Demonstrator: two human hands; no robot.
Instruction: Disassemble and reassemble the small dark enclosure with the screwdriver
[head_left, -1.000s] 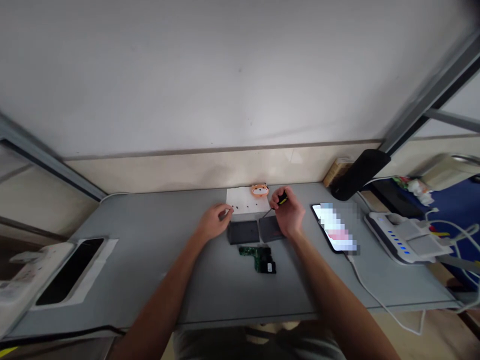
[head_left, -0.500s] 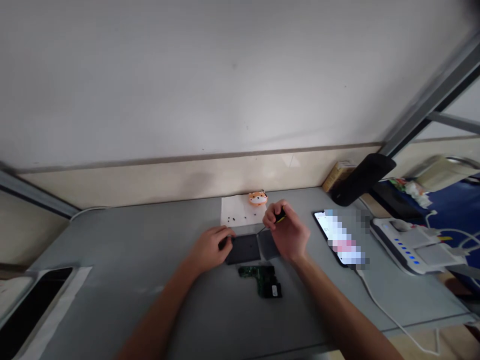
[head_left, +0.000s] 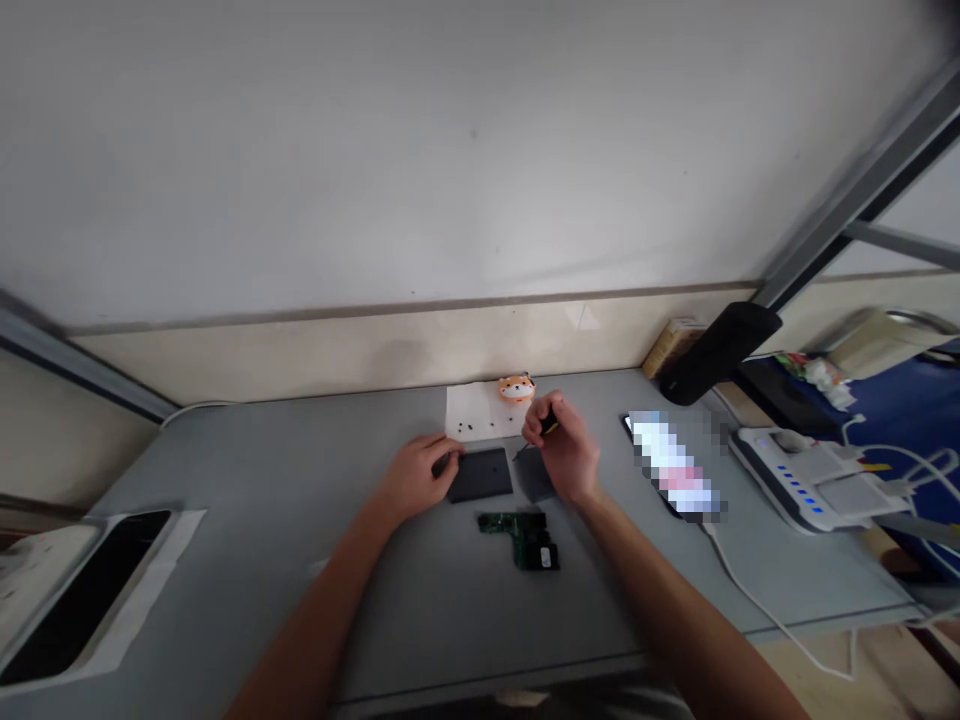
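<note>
Screwdriver (head_left: 551, 421) in right hand (head_left: 568, 457), phone screen (head_left: 670, 467) blurred

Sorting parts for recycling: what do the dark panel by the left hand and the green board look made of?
Dark panel: probably plastic or painted metal, matte dark grey, flat, no glare. Green board: circuit-board laminate, green coating, with black parts mounted at one end.

Soft, dim, even light; blurred, edges bent by wide lens.
</note>
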